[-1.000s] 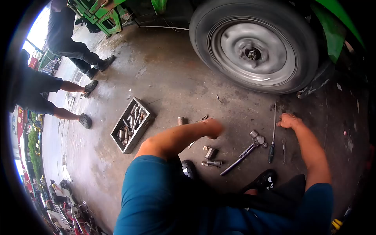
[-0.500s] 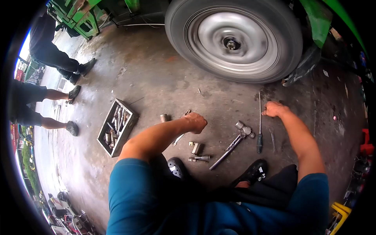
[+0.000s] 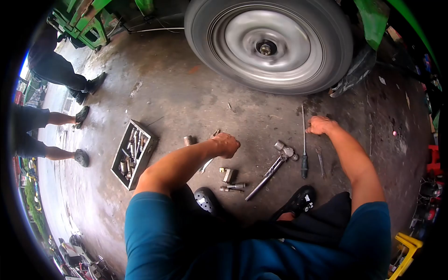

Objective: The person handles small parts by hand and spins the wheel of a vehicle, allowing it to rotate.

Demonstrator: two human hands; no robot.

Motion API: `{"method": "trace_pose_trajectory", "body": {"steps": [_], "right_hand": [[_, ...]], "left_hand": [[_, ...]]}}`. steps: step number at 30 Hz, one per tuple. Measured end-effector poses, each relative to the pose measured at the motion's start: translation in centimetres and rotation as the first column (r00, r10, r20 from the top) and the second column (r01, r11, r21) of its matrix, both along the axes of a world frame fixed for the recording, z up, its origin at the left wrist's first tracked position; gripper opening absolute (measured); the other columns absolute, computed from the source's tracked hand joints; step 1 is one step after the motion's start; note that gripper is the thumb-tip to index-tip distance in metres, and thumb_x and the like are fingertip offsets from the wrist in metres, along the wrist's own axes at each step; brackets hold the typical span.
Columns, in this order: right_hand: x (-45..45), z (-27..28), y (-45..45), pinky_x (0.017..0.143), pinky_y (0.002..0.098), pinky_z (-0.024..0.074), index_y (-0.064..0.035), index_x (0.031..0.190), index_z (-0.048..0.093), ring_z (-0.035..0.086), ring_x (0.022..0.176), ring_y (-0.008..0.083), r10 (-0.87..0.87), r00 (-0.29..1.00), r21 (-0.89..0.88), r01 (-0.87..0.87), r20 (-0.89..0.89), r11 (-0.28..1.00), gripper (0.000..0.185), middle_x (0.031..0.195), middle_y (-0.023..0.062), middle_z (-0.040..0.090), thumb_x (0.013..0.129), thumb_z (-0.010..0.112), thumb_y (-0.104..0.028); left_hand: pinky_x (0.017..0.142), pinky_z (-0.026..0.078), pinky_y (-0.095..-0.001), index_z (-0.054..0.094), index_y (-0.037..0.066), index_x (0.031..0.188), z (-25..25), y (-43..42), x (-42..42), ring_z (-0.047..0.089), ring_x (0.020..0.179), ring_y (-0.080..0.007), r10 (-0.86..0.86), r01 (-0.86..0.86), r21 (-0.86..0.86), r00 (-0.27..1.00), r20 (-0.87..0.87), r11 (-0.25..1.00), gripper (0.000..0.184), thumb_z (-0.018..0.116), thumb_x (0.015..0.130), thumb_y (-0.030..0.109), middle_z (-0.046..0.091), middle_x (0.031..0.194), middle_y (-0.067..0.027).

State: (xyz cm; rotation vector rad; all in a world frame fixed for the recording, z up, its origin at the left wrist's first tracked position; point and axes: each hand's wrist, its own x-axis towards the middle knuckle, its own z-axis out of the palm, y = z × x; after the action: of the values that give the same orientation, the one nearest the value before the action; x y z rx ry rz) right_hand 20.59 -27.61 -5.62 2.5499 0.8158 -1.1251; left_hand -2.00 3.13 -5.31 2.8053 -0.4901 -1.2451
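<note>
My left hand (image 3: 227, 145) hangs over the floor with its fingers curled; whether it holds anything is hidden. Partly behind that forearm lies a wrench (image 3: 206, 165), near a round socket (image 3: 188, 140). My right hand (image 3: 320, 125) is beside the shaft of a long screwdriver (image 3: 304, 166), its fingers bent and what is between them too small to tell. A ball-peen hammer (image 3: 288, 152) and a metal bar (image 3: 264, 179) lie between my hands. A thin wrench (image 3: 320, 162) is right of the screwdriver. A metal block (image 3: 228, 175) and sockets (image 3: 237, 186) lie near my left shoe.
A large wheel (image 3: 268, 39) on a green vehicle stands ahead, its rim blurred. An open tool box (image 3: 148, 150) full of sockets is at left. Two people (image 3: 53, 70) (image 3: 35, 133) stand at far left. A yellow frame (image 3: 410, 252) is at lower right.
The view has swung, so the wheel, tools and box appear further left. My left hand, blurred earlier, is now sharper. My right hand stays beside the screwdriver shaft.
</note>
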Motion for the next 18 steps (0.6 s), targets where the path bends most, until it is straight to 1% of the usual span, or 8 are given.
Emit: {"method": "trace_pose_trajectory", "body": {"steps": [8, 11, 14, 15, 16, 17, 18], "right_hand": [[0.3, -0.4, 0.1, 0.098, 0.0430, 0.0428, -0.0039, 0.120, 0.061, 0.054, 0.118, 0.0344, 0.001, 1.000, -0.024, -0.001, -0.023, 1.000, 0.052, 0.123, 0.0184, 0.059, 0.083, 0.063, -0.041], [-0.1, 0.1, 0.3, 0.098, 0.0426, 0.0429, -0.0041, 0.120, 0.061, 0.054, 0.118, 0.0340, 0.021, 1.000, -0.008, -0.021, -0.004, 1.000, 0.052, 0.123, 0.0183, 0.060, 0.083, 0.064, -0.041], [-0.8, 1.3, 0.2, 0.098, 0.0420, 0.0432, -0.0044, 0.120, 0.061, 0.054, 0.118, 0.0328, -0.102, 0.994, -0.045, 0.104, 0.044, 0.994, 0.052, 0.123, 0.0181, 0.059, 0.083, 0.065, -0.041], [-0.4, 0.8, 0.0, 0.094, 0.0430, 0.0462, -0.0045, 0.116, 0.063, 0.058, 0.113, 0.0331, -0.026, 0.999, -0.020, 0.026, 0.028, 0.999, 0.050, 0.119, 0.0187, 0.062, 0.082, 0.065, -0.040], [0.5, -1.1, -0.7, 0.087, 0.0442, 0.0487, -0.0007, 0.109, 0.066, 0.062, 0.105, 0.0345, 0.039, 0.998, 0.009, -0.039, 0.042, 0.999, 0.047, 0.112, 0.0209, 0.064, 0.079, 0.067, -0.037], [0.8, -1.2, -0.9, 0.083, 0.0450, 0.0494, 0.0032, 0.101, 0.067, 0.063, 0.099, 0.0358, 0.024, 1.000, 0.100, -0.023, -0.009, 0.995, 0.046, 0.104, 0.0239, 0.066, 0.076, 0.070, -0.035], [1.0, -1.4, -0.8, 0.086, 0.0438, 0.0487, 0.0054, 0.101, 0.067, 0.063, 0.100, 0.0365, 0.023, 0.998, 0.157, -0.014, -0.058, 0.987, 0.048, 0.103, 0.0268, 0.065, 0.074, 0.072, -0.034]], "left_hand": [[0.088, 0.050, -0.0406, 0.064, 0.005, 0.110, 0.3, 0.0, -0.1, 0.062, 0.107, -0.0330, 0.000, 0.000, 0.001, 1.000, 0.001, 1.000, 0.030, 0.052, 0.082, 0.008, 0.066, 0.107, -0.0170], [0.088, 0.051, -0.0405, 0.064, 0.004, 0.109, 0.2, 0.0, -0.1, 0.062, 0.107, -0.0328, 0.004, -0.004, 0.004, 1.000, 0.007, 1.000, 0.031, 0.052, 0.081, 0.008, 0.066, 0.108, -0.0172], [0.085, 0.051, -0.0405, 0.066, 0.004, 0.108, -0.6, 0.2, -0.2, 0.063, 0.104, -0.0320, -0.001, 0.001, -0.035, 1.000, 0.019, 0.999, 0.031, 0.055, 0.079, 0.008, 0.067, 0.106, -0.0174], [0.079, 0.053, -0.0403, 0.069, 0.007, 0.102, -1.0, 0.0, 0.2, 0.065, 0.099, -0.0312, 0.000, 0.000, -0.024, 1.000, -0.009, 1.000, 0.028, 0.060, 0.076, 0.012, 0.068, 0.102, -0.0153], [0.074, 0.053, -0.0404, 0.072, 0.010, 0.095, -2.1, -0.2, 0.5, 0.067, 0.093, -0.0292, -0.029, 0.028, -0.041, 0.999, -0.024, 0.999, 0.024, 0.065, 0.073, 0.015, 0.070, 0.098, -0.0127], [0.071, 0.053, -0.0379, 0.071, 0.010, 0.093, -2.2, -0.8, 1.1, 0.067, 0.088, -0.0268, -0.058, 0.057, -0.009, 0.995, -0.081, 0.998, 0.020, 0.063, 0.076, 0.015, 0.070, 0.091, -0.0102], [0.073, 0.053, -0.0387, 0.072, 0.010, 0.092, -0.9, -1.5, 1.1, 0.067, 0.088, -0.0255, -0.047, 0.050, 0.028, 0.995, -0.086, 0.998, 0.021, 0.068, 0.073, 0.018, 0.070, 0.092, -0.0105]]}}
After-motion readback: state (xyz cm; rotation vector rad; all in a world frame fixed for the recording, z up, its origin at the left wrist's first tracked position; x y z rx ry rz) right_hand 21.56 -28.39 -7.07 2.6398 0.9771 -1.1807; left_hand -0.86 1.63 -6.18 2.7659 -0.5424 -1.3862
